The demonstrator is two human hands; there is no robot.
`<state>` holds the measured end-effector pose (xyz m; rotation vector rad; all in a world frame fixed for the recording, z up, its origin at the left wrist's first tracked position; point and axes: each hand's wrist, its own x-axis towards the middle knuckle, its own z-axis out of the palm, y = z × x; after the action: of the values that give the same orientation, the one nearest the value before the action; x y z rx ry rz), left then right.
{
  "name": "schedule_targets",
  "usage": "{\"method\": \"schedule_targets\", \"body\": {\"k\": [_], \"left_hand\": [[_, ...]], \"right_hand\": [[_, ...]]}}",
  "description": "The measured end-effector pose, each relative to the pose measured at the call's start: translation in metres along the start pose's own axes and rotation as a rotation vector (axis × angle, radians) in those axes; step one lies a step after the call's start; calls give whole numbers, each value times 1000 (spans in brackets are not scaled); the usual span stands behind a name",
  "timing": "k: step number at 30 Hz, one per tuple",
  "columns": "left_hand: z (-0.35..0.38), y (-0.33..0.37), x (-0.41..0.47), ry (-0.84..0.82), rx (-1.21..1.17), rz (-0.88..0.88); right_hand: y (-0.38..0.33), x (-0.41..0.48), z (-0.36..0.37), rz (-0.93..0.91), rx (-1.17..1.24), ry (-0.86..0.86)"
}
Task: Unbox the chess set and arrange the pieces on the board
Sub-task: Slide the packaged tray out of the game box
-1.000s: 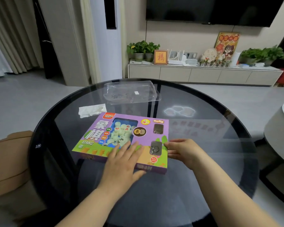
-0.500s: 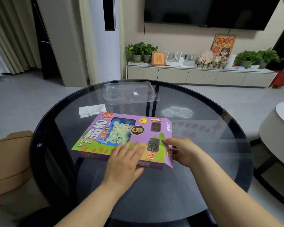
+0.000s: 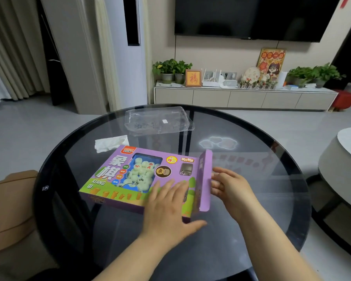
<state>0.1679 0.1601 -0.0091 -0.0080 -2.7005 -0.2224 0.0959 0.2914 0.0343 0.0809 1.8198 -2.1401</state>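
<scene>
A flat purple and green chess set box (image 3: pixel 118 175) lies on the round glass table (image 3: pixel 261 179). Pale round chess pieces (image 3: pixel 142 171) show through its clear window. My left hand (image 3: pixel 168 207) lies flat on the box's near right part, fingers straight, pressing it down. The box's right end flap (image 3: pixel 204 179) stands up, swung open. My right hand (image 3: pixel 229 185) is just behind that flap, fingers loosely bent and touching its outer face; the fingertips are partly hidden by the flap.
A crumpled clear plastic wrapper (image 3: pixel 158 120) lies at the table's far side. A white tissue (image 3: pixel 110 143) sits left of it, just beyond the box. A tan chair (image 3: pixel 8 209) stands at the left, a grey round seat (image 3: pixel 344 163) at the right.
The right end flap of the box has swung open and now stands upright. My right hand moved with it to the flap's outer side. My left hand stayed pressed on the box.
</scene>
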Motion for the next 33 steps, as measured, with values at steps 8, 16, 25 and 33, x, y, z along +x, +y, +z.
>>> {"method": "schedule_targets", "body": {"k": [8,16,25,33], "left_hand": [[-14,11,9,82,-511,-401],[-33,3,7,264,-717,-475],[-42,0,1,286,-753,-463],[-47,2,1,307,-738,-459]], "right_hand": [[6,-3,-1,18,58,-63],[26,1,27,188,65,-236],[34,-4,38,219,166,-199],[33,-2,50,283,292,-142]]}}
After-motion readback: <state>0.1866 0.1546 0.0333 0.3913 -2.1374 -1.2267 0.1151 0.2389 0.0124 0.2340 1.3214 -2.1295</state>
